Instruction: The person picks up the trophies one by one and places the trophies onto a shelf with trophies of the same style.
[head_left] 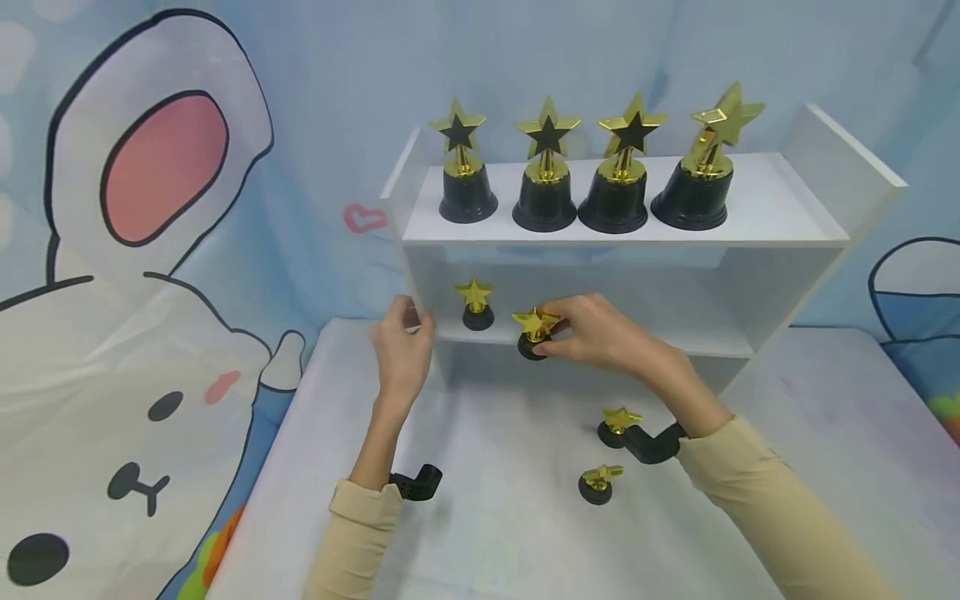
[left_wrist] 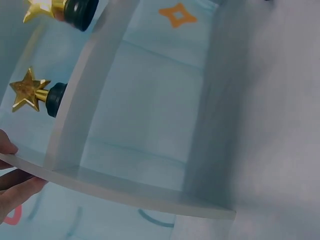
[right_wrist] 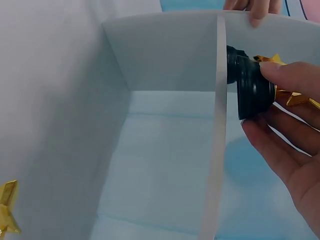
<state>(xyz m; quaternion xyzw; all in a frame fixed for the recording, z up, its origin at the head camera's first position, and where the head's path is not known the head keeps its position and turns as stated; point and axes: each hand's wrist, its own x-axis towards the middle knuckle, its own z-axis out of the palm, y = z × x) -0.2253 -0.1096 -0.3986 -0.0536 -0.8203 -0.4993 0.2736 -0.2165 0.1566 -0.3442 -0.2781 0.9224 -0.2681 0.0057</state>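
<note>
My right hand [head_left: 603,333] pinches a small star trophy [head_left: 531,325] with a gold star and black round base. It is upright at the front edge of the white shelf unit's [head_left: 630,243] lower board; in the right wrist view, its base [right_wrist: 254,90] is beside that board [right_wrist: 218,150]. Another small star trophy [head_left: 476,304] stands on the lower board to the left. My left hand [head_left: 403,350] grips the unit's left side panel, thumb and fingers on opposite faces of the panel [left_wrist: 135,197] in the left wrist view.
Several larger star trophies [head_left: 547,196] stand in a row on the top board. On the white table [head_left: 495,533], two more small trophies stand: one [head_left: 618,427] near my right wrist, another [head_left: 596,485] closer. A cartoon-printed curtain [head_left: 315,125] hangs behind.
</note>
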